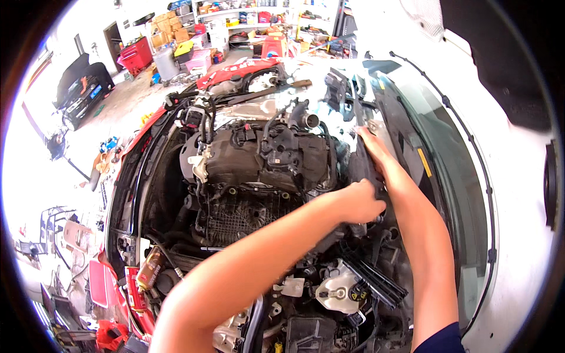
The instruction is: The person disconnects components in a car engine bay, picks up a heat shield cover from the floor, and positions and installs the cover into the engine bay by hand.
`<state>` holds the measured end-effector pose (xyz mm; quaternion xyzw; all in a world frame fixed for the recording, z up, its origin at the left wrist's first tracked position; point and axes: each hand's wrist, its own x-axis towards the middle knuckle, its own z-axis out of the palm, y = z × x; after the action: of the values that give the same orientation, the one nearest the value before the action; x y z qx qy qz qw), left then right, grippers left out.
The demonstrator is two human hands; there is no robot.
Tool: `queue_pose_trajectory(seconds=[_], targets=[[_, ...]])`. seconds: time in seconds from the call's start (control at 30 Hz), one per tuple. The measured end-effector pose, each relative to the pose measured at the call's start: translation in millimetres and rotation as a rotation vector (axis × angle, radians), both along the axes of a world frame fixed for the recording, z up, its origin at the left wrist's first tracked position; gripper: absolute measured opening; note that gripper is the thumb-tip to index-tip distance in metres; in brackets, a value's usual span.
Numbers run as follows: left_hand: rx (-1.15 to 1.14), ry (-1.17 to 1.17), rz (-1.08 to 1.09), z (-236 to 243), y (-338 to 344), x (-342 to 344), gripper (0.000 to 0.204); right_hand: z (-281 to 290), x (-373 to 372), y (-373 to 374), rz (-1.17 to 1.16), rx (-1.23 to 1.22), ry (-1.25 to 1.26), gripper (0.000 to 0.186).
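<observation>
A long black panel (360, 162) stands between the engine and the base of the windshield. My left hand (364, 201) is closed on its near end, with the forearm crossing over the engine bay from the lower left. Farther along, my right hand (372, 141) grips the same panel by its windshield-side edge; some of its fingers are hidden. Left of both hands lies the engine, with a dark rounded intake manifold (218, 154) and an open pipe end (309, 121) on top. Below my left hand are a ribbed black strip (376, 276) and a whitish fluid reservoir (338, 292).
Two spray cans, one red (135, 288) and one brownish (150, 267), stand at the bay's left edge. The windshield (456, 176) borders the right. Beyond the car are a red tool chest (136, 54), loaded shelves (247, 25) and a dark car (85, 97).
</observation>
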<state>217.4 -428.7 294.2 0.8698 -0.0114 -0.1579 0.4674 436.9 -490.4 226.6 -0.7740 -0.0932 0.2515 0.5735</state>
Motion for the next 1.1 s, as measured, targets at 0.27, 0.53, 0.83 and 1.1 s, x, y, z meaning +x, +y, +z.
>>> queue_pose_trajectory(seconds=[0.27,0.53,0.83,1.1], targets=[[-0.541,-0.254,0.363,-57.9,13.4,-177.1,0.097,40.0,-48.2,-26.5,0.421,-0.309,-0.296,0.072],[-0.464,-0.62,0.924,-113.1,-40.9,-115.9,0.036,46.9,-48.3,-14.5,0.331,-0.436,-0.412,0.026],[-0.376,-0.648,0.938,-92.5,-57.0,-104.2,0.034,69.2,-39.8,-23.1,0.397,-0.562,-0.599,0.029],[-0.411,-0.751,0.984,-112.4,-55.0,-82.2,0.015,75.5,-20.1,-15.6,0.563,-0.693,-0.773,0.036]])
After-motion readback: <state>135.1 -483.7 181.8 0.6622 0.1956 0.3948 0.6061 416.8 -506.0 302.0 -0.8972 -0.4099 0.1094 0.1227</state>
